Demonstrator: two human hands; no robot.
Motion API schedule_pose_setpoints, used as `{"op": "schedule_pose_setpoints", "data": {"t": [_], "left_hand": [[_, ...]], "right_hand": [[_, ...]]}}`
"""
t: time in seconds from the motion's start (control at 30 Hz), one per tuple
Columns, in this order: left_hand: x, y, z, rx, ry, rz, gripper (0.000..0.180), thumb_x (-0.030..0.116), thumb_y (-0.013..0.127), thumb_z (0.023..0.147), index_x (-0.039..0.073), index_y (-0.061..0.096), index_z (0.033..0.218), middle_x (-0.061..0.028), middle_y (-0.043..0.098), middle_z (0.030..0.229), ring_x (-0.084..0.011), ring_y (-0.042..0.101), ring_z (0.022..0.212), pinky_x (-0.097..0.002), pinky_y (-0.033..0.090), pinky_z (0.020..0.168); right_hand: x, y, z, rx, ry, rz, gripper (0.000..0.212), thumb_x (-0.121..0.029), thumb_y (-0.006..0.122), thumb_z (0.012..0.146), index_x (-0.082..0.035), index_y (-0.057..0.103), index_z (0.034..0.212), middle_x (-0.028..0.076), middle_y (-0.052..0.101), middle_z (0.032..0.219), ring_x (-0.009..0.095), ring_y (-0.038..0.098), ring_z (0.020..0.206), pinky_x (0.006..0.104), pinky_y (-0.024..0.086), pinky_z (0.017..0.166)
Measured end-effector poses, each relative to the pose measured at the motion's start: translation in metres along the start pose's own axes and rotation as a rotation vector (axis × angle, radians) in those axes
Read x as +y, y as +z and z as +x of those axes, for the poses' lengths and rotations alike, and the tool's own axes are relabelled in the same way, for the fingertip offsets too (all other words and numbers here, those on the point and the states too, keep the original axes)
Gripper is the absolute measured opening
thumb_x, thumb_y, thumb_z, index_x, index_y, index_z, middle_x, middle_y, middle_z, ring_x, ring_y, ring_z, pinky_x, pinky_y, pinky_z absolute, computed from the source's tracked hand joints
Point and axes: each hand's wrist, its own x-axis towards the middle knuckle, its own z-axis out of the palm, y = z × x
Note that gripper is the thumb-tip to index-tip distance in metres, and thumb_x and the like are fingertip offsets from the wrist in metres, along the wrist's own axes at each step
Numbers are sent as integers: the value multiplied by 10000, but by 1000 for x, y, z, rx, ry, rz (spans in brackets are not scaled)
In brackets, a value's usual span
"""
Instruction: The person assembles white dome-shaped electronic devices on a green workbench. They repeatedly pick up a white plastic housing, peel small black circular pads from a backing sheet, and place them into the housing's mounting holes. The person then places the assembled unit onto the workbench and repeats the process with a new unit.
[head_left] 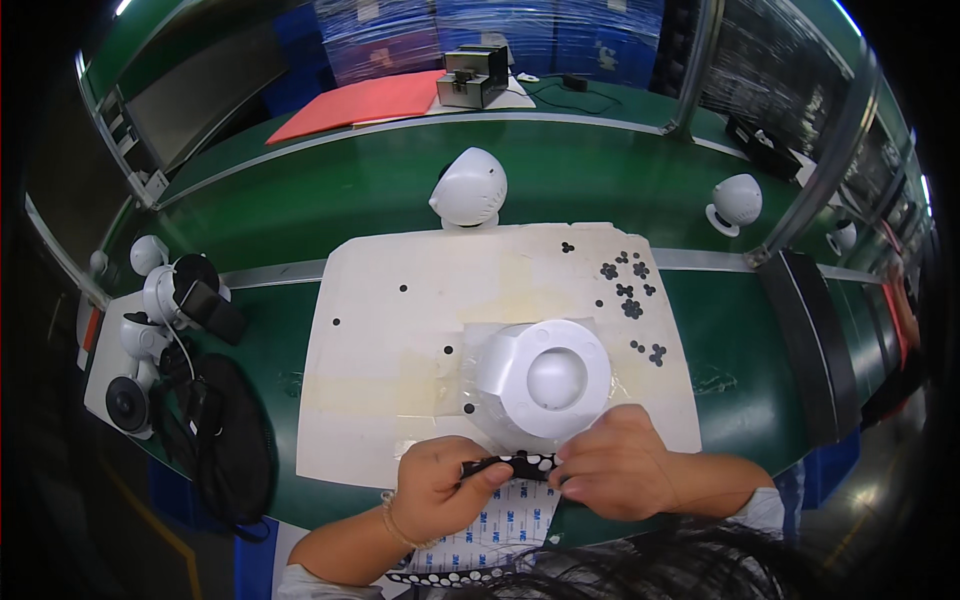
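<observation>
So, from where I'm standing, both hands are busy at the near edge of the pale board on the bench. The left hand [448, 487] has a black strip with white round spots [525, 466] pinched under its thumb, other fingers curled, and the right hand [612, 465] grips the other end between thumb and fingers. That puts the strip right over the board's near edge, roughly mid-way along. A white sheet with blue print [492, 525] hangs just below it; can't tell if they're one piece tbh

Just past the hands sits a white round part with a hollow centre [555, 380], on the near half of the pale board [360, 260]. Little black dots [631, 309] are bunched toward the board's far right corner and down its right side, with a few singles over on the left half

A white rounded device [470, 190] stands at the far edge of the board. Black pouch [232, 430] by the left edge of the green bench [740, 320], long black box [810, 345] over at the right
</observation>
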Motion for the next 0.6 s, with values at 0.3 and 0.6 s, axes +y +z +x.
{"op": "schedule_pose_setpoints", "data": {"t": [0.3,0.6], "left_hand": [[-2,6,3,12,179,8,137,75,675,709,29,549,680,-86,532,576,-228,500,462,-304,380,424],[1,0,15,128,262,356,161,171,701,668,59,608,739,-168,522,1156,-306,456,1066,-420,334,863]], "right_hand": [[-8,1,12,-23,67,313,319,-57,643,694,-96,599,1007,98,559,1003,185,553,760,266,398,602],[26,-6,12,380,390,428,596,107,530,767,-27,237,1269,162,445,1109,162,539,810,252,429,646]]}}
